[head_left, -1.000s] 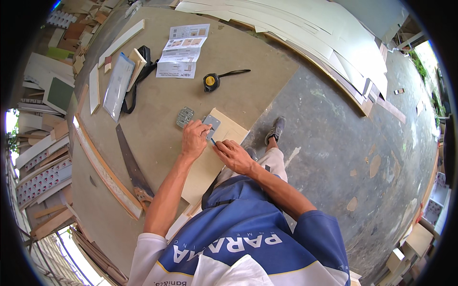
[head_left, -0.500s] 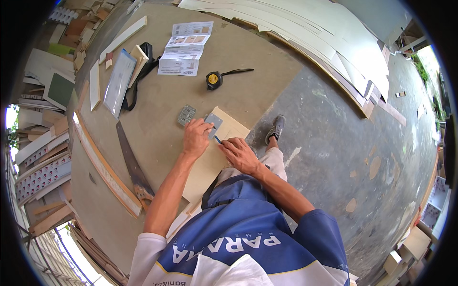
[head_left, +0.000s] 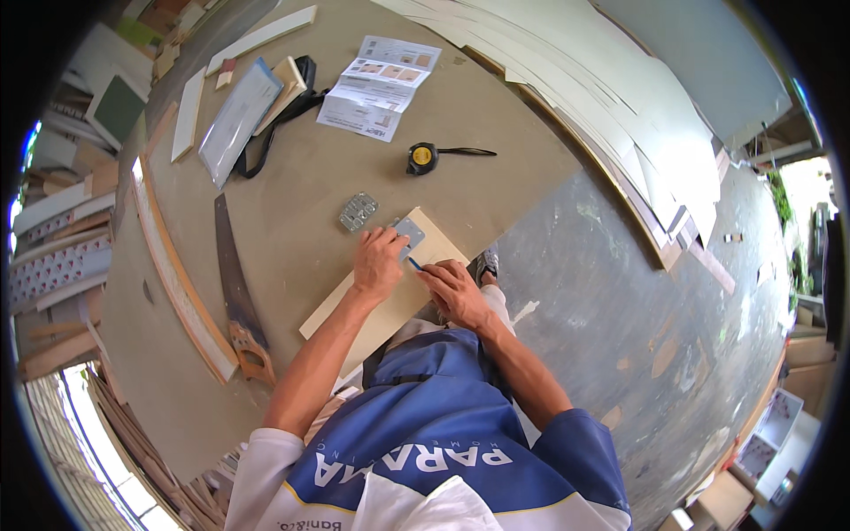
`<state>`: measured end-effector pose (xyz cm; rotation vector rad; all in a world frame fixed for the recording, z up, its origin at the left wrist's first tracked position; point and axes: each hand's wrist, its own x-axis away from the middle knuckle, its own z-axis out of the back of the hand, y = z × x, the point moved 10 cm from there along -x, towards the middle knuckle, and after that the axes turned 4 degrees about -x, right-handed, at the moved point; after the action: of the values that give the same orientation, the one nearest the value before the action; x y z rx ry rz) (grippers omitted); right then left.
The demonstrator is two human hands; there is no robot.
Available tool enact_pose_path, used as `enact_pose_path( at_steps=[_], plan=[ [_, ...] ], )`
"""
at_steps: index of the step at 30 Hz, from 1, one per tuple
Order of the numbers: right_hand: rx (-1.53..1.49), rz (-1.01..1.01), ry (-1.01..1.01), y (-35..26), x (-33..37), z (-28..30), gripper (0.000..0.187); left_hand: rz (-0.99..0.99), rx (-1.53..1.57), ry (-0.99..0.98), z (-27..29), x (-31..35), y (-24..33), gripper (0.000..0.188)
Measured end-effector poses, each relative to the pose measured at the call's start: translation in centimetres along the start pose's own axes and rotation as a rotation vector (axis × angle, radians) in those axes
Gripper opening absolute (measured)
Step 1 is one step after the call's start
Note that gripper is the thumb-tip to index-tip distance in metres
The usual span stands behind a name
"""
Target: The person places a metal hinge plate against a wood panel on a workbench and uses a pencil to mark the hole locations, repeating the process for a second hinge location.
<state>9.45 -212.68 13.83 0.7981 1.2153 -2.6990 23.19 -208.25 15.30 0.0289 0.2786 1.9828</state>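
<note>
A pale wooden board [head_left: 447,241] lies before me, slanting from upper right to lower left. On its far end is a flat grey metal plate [head_left: 408,235] with holes, and my left hand [head_left: 379,267] is closed on the plate's left side, pressing it to the wood. My right hand [head_left: 455,292] rests low over the board, fingers pinching a slim blue pencil [head_left: 415,264]. The pencil's tip is at the plate's near edge; whether it touches cannot be made out. Just beyond my left hand sits another grey metal fitting [head_left: 359,212] with several holes.
A black-and-yellow tape measure [head_left: 422,158] and an unfolded instruction sheet [head_left: 381,87] lie farther off. Leftward are a handsaw [head_left: 237,274], a long curved-looking strip [head_left: 177,265], a clear plastic pack [head_left: 237,124] and a black strap [head_left: 257,159]. White sheets [head_left: 611,97] are stacked at the far right.
The view has shifted, so the scene sits differently in the picture, and more of the board shows. Both hands keep their holds on the plate and the pencil.
</note>
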Motion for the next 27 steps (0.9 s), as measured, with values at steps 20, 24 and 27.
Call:
enact_pose_path(
  at_steps=[20, 24, 27],
  plan=[
    [-0.886, -0.724, 0.292, 14.7, -9.8, 12.0, 0.018, 0.429, -0.583, -0.336, -1.3, -1.4, 6.2, 0.046],
    [-0.911, -0.573, -0.193, 12.0, -21.0, 5.0, 0.012, 0.504, -0.545, -0.426, -0.7, -2.1, 5.8, 0.049],
    [-0.633, -0.551, -0.720, 9.2, -24.8, -3.4, 0.021, 0.598, -0.566, -0.461, -0.6, -2.6, 5.6, 0.050]
  ],
)
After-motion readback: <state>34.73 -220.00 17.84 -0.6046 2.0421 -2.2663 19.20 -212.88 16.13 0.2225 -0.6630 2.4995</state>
